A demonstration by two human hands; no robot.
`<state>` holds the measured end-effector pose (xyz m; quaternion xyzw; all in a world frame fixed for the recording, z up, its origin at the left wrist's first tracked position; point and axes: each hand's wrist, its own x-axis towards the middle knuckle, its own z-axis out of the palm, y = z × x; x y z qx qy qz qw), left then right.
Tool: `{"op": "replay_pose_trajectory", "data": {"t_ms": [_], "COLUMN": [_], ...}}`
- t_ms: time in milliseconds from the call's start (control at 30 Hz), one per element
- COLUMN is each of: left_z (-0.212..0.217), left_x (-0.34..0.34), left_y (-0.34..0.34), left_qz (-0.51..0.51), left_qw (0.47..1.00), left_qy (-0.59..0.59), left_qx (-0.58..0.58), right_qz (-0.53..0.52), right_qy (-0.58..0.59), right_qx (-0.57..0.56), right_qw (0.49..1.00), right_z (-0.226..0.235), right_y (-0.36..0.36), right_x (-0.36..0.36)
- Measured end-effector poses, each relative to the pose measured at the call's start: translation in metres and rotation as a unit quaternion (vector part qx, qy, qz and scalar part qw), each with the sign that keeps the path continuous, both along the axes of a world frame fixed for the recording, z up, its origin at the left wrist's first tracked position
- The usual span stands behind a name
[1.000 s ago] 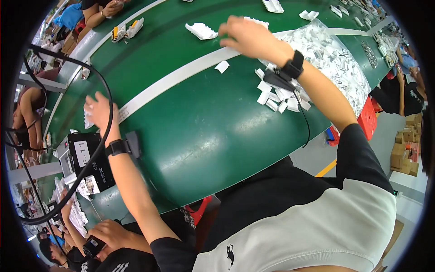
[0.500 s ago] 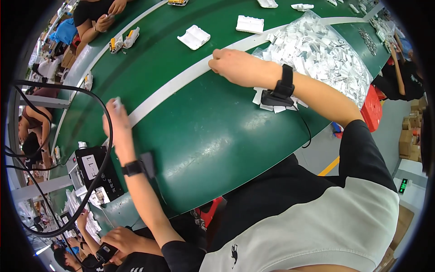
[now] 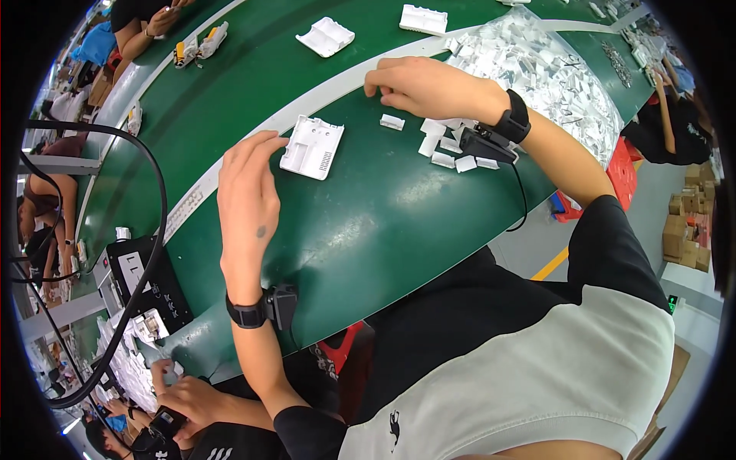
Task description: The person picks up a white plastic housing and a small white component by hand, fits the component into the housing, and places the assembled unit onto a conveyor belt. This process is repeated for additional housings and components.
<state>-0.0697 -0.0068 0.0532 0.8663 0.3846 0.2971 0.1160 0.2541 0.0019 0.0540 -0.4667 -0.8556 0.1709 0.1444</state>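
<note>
My left hand (image 3: 249, 201) rests on the green belt (image 3: 383, 222), fingertips on the edge of a flat white plastic cover (image 3: 313, 147) with holes and a vent grille. My right hand (image 3: 429, 86) hovers over the belt's white stripe with its fingers pinched together; whether a piece sits between them is hidden. A small white clip (image 3: 392, 121) lies just below those fingers. Several more small white clips (image 3: 448, 153) lie under my right wrist, beside the black wrist device (image 3: 483, 146).
A clear bag heaped with white clips (image 3: 537, 69) lies at the far right. Two more white covers (image 3: 326, 36) (image 3: 423, 19) sit farther up the belt. A black box (image 3: 146, 280) and thick cable are on the left. Another person's hands (image 3: 172, 406) work at bottom left.
My left hand came in from the far left with the white cover, which now lies in front of me. My right hand drew back from the clip pile toward the middle.
</note>
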Motion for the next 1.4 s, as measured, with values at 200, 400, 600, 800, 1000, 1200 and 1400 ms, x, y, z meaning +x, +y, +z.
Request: {"op": "replay_pose_trajectory", "data": {"t_ms": [200,400,600,800,1000,1200,1400], "left_z": [-0.005,-0.007,-0.010,-0.016,-0.029,-0.031,-0.033], "left_x": [0.022,0.028,0.024,0.029,0.024,0.025,0.023], "left_y": [0.006,0.001,0.001,-0.003,0.004,0.005,0.006], "left_qz": [-0.042,0.014,-0.052,-0.010,0.030,0.035,0.022], "left_qw": [0.997,0.989,0.994,0.999,0.998,0.997,0.999], "left_qy": [0.056,0.063,0.033,-0.019,-0.017,-0.026,-0.032], "left_qx": [0.016,-0.130,-0.086,-0.040,-0.061,-0.059,-0.038], "right_qz": [-0.055,-0.052,-0.006,0.064,0.119,0.148,0.172], "right_qy": [-0.028,-0.043,0.040,0.077,0.028,-0.033,-0.033], "right_qx": [-0.043,-0.038,0.009,0.083,0.178,0.162,0.108], "right_qw": [0.997,0.997,0.999,0.992,0.976,0.975,0.979], "right_z": [-0.008,-0.012,-0.003,0.008,0.006,-0.004,-0.005], "right_y": [-0.020,-0.029,-0.022,-0.012,0.013,0.026,0.034], "right_x": [-0.006,-0.017,-0.021,-0.047,-0.067,-0.079,-0.081]}}
